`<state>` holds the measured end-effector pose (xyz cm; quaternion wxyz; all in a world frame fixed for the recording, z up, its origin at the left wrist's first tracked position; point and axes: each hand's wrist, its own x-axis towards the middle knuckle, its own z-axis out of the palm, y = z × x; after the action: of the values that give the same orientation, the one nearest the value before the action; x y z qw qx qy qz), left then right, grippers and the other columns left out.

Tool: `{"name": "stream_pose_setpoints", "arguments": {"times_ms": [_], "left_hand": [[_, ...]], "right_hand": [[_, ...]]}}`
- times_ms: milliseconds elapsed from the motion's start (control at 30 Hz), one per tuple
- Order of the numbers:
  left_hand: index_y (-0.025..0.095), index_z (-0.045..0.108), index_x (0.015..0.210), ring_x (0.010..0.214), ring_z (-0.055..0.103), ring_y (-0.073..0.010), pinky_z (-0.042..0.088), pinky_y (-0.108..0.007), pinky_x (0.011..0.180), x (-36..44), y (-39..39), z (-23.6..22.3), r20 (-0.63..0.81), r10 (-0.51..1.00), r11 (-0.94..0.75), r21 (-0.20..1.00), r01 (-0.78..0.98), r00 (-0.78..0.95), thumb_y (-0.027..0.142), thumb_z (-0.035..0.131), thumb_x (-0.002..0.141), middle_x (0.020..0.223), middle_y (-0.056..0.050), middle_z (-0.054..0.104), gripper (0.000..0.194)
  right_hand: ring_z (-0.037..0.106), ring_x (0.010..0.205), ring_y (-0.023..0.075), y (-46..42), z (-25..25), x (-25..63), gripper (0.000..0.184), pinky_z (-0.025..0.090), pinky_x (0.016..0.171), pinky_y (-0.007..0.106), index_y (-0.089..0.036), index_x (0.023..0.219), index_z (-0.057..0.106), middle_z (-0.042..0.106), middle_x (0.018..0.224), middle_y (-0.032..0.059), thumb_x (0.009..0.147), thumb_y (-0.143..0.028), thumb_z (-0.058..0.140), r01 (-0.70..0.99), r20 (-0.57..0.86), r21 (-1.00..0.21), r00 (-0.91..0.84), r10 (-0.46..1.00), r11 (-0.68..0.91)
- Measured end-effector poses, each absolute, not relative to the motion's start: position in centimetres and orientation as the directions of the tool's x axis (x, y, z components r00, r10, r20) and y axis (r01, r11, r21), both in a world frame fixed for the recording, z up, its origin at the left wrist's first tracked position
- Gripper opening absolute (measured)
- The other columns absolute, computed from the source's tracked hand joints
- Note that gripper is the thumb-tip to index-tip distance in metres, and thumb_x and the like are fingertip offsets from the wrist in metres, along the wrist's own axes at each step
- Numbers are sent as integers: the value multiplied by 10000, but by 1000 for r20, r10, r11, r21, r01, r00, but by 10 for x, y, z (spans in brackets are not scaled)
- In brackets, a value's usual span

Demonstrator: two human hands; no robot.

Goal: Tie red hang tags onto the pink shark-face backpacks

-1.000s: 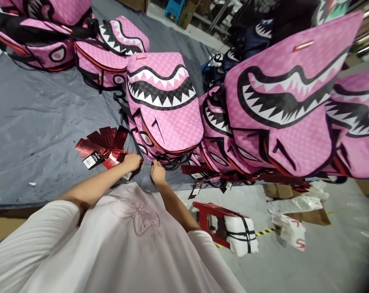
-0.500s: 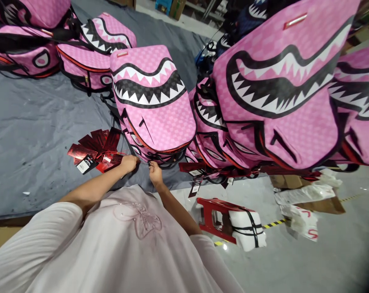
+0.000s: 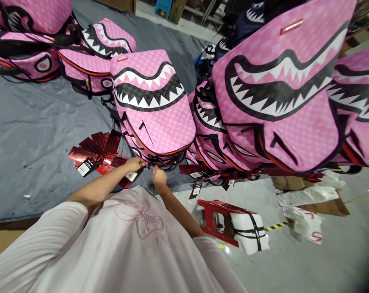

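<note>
A pink backpack (image 3: 160,130) with a black-and-white shark-mouth print lies on the grey-covered table in front of me. At its near edge, my left hand (image 3: 135,164) is closed in a pinch, with a dark red hang tag (image 3: 132,176) bearing a white label dangling beneath it. Close by on the right, my right hand (image 3: 159,178) has its fingers closed at a small black strap end or pull (image 3: 150,165) on the backpack's edge; the exact piece is too small to tell. A fan of red hang tags (image 3: 100,146) rests left of my hands, one showing a barcode label.
More pink shark backpacks (image 3: 282,89) stand along the right, with tags hanging over the table edge. Others (image 3: 86,61) sit at the back left on the grey sheet (image 3: 44,142). On the floor are a red stool (image 3: 216,221) with a white strapped bundle and some cardboard (image 3: 319,203).
The view has shifted slightly. My left hand has moved right, closer to my right hand and the backpack's edge, and the tag below it shows more clearly.
</note>
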<state>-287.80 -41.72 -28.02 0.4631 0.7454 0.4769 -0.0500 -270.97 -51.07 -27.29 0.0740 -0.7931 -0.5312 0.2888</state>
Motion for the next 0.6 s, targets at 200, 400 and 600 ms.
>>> {"name": "stream_pose_setpoints", "arguments": {"times_ms": [200, 400, 600], "left_hand": [[177, 592, 1215, 855, 649, -160, 490, -239, 771, -2899, -431, -287, -465, 596, -56, 789, 612, 655, 335, 710, 724, 982, -25, 704, 530], [180, 513, 1239, 960, 649, -185, 486, -306, 908, -2897, -460, -294, -322, 786, 9, 859, 512, 527, 142, 613, 747, 1042, -51, 686, 503], [185, 618, 1121, 952, 651, -181, 501, -303, 903, -2906, -459, -291, -300, 851, 43, 857, 513, 430, 156, 557, 808, 1016, -38, 707, 319]], "right_hand": [[591, 691, 140, -519, -272, -2704, 140, 426, 649, 221, -203, 773, 583, 622, 722, 14, 852, -184, 469, 567, -468, -590, 338, 816, -574], [455, 417, 84, -514, -284, -2705, 114, 366, 439, 185, -198, 731, 511, 535, 558, -50, 817, -272, 497, 341, -597, -650, 324, 734, -679], [435, 400, 80, -516, -282, -2704, 37, 352, 420, 186, -189, 727, 530, 506, 516, -53, 760, -206, 527, 227, -621, -686, 314, 718, -692]]}}
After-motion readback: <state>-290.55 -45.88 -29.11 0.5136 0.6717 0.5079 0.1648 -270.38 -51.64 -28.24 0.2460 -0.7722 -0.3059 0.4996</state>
